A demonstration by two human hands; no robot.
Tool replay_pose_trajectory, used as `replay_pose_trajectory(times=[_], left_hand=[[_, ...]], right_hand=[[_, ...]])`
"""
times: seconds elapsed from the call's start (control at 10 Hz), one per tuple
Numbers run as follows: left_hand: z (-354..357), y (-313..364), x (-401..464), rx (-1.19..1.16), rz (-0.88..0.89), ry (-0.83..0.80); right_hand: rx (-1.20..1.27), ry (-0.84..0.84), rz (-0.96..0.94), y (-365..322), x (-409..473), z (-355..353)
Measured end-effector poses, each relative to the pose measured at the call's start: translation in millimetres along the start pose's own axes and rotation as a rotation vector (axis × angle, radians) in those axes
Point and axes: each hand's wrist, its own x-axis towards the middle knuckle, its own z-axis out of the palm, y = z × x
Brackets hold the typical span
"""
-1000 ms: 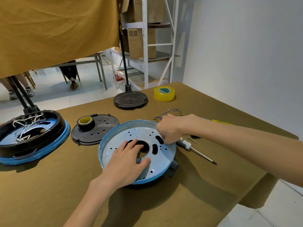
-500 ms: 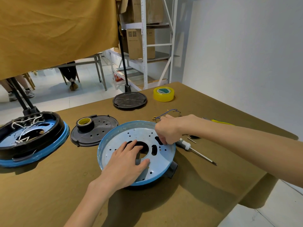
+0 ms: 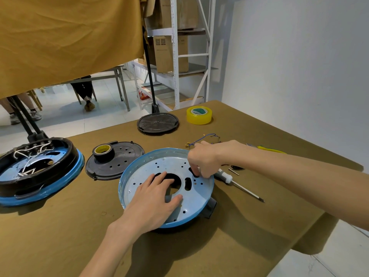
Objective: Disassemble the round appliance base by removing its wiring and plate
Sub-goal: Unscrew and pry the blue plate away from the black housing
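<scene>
Both hands work the round base at mid-table; left hand lies flat, fingers spread, on the plate, probably steadying it; right hand curls fingertips into a slot, contents hidden; loose wiring lies behind.

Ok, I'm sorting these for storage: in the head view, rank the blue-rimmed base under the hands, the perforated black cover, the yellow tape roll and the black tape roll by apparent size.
1. blue-rimmed base
2. perforated black cover
3. yellow tape roll
4. black tape roll

The last two look close; the yellow roll sits farther away, so their order is unsure.
</scene>
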Motion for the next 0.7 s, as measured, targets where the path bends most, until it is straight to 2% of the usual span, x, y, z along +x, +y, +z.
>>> replay_pose_trajectory(times=[0.1,0.2,0.4,0.5,0.6,0.7], left_hand=[[-0.1,-0.4,-1.0,-0.002,0.005,0.003],[-0.4,-0.3,-1.5,0.008,0.003,0.0],[-0.4,0.9,-0.6,0.012,-0.008,-0.002],[0.5,-0.2,0.0,0.01,-0.007,0.0],[1.6,-1.2,0.6,0.011,-0.003,0.002],[1.7,-1.3,0.9,0.012,-0.002,0.004]], right_hand=[[-0.047,0.057,0.064,3.7,-1.1,2.7],[-0.104,0.039,0.056,3.8,-0.8,6.9],[0.002,0.052,-0.028,0.5,-1.0,1.8],[0.029,0.054,0.006,2.7,-1.8,0.5],[-0.031,0.054,0.077,7.3,-1.5,7.5],[-0.111,0.082,0.049,6.4,-0.5,11.5]])
